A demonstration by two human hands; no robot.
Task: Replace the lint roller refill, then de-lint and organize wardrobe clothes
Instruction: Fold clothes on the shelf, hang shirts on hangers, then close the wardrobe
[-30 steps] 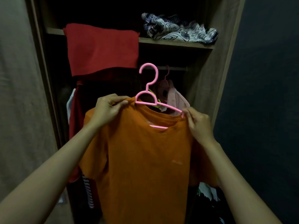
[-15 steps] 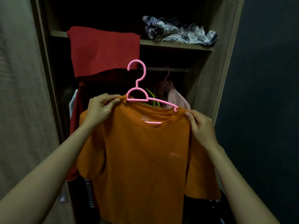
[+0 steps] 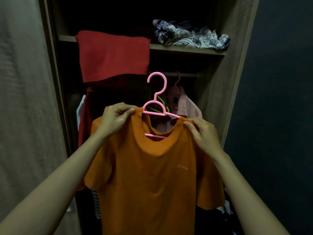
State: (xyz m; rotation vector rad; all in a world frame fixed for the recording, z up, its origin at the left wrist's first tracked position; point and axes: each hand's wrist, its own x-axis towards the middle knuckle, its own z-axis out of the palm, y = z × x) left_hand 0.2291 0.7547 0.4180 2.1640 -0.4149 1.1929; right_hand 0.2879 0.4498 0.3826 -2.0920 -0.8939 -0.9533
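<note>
1. Orange T-shirt (image 3: pixel 152 175) hangs on a pink plastic hanger (image 3: pixel 154 113), held up in front of the open wardrobe (image 3: pixel 237 82), centre of view.
2. Left hand (image 3: pixel 115 118): thumb and curled fingers pinch the shirt fabric at the shoulder seam beside the collar.
3. Right hand (image 3: pixel 203 133): thumb and fingers pinch the fabric at the other shoulder, where the hanger arm runs under the cloth.
4. The hanger hook stands upright above the collar with its opening to the left. Its top lines up with the wardrobe rail (image 3: pixel 186 74) in this view, but I can't tell the depth between them.
5. The hanger's lower bar shows through the neck opening. The front collar sags below it.
6. The shirt front faces the camera, with a small logo on the chest. Both sleeves hang loose.
7. On the rail behind: a pale pink collared shirt (image 3: pixel 184 106) on its own pink hanger, with a green hanger (image 3: pixel 160 102) just left of it.
8. A dark red garment (image 3: pixel 84 116) hangs on the left, behind the left hand. A striped garment (image 3: pixel 95 206) shows lower down, partly hidden by the orange sleeve.
9. On the shelf (image 3: pixel 186 49) above the rail, a red cloth (image 3: pixel 113 55) drapes over the front edge on the left and a navy-and-white patterned cloth (image 3: pixel 189 35) is bunched on the right.
10. A dark wall (image 3: pixel 279 99) is right of the wardrobe and a grey-brown panel (image 3: pixel 22 99) is on the left.
</note>
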